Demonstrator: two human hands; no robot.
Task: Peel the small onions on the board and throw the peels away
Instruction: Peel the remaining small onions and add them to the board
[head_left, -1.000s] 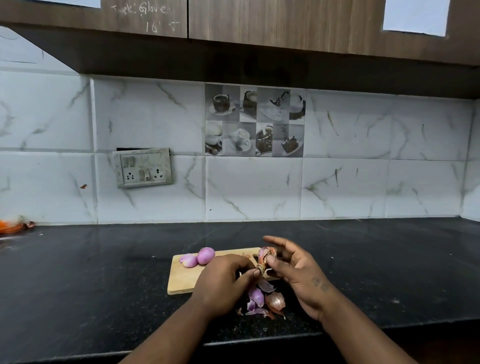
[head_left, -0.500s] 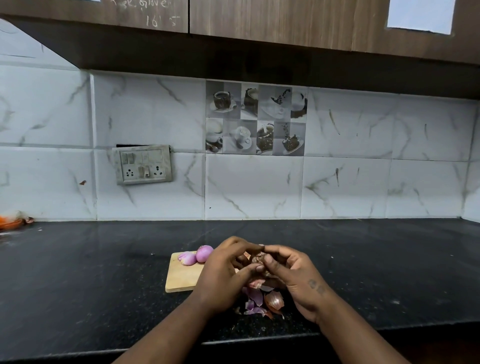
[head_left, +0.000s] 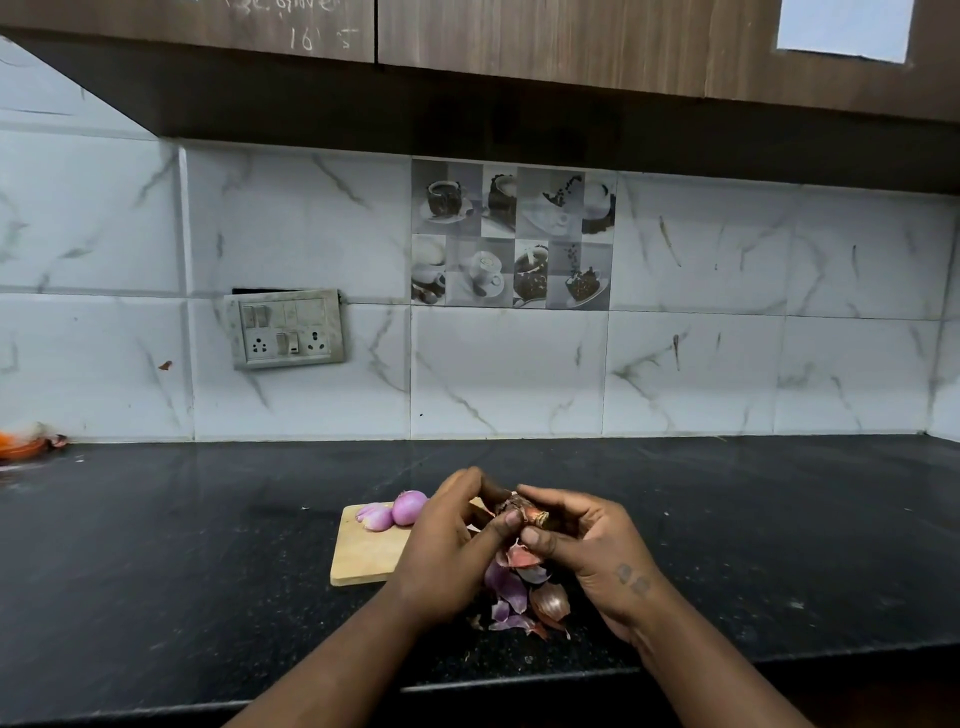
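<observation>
— While both hands meet above the counter's front edge, what have they got hold of?
— One small unpeeled onion (head_left: 521, 512), brown and papery. The left hand (head_left: 448, 545) curls round it from one side, thumb tip pressed against the skin; the right hand (head_left: 592, 551) pinches it from the other, thumb and forefinger closed on it, the other fingers loosely bent.
— And the other onions?
— Two peeled onions (head_left: 395, 512), pink-purple, sit touching each other at the far left corner of the wooden board (head_left: 363, 558). The board lies just behind the left hand, partly covered by it.
— Peels?
— A heap of peels (head_left: 524, 592), purple and brown, lies on the black counter (head_left: 182, 545) beneath the hands, near the front edge and beside the board's right end.
— Room to move?
— Plenty. Bare counter runs wide to the left and right, and back to the marble-look tiled wall (head_left: 701, 322). Something orange (head_left: 23, 444) sits at the far left edge, blurred.
— Any writing?
— Chalk marks on the wooden cabinet (head_left: 519, 41) overhead; "16" can be made out, the rest I cannot read. A switch-and-socket plate (head_left: 285, 329) is on the wall, and a tile picturing coffee cups (head_left: 511, 234).
</observation>
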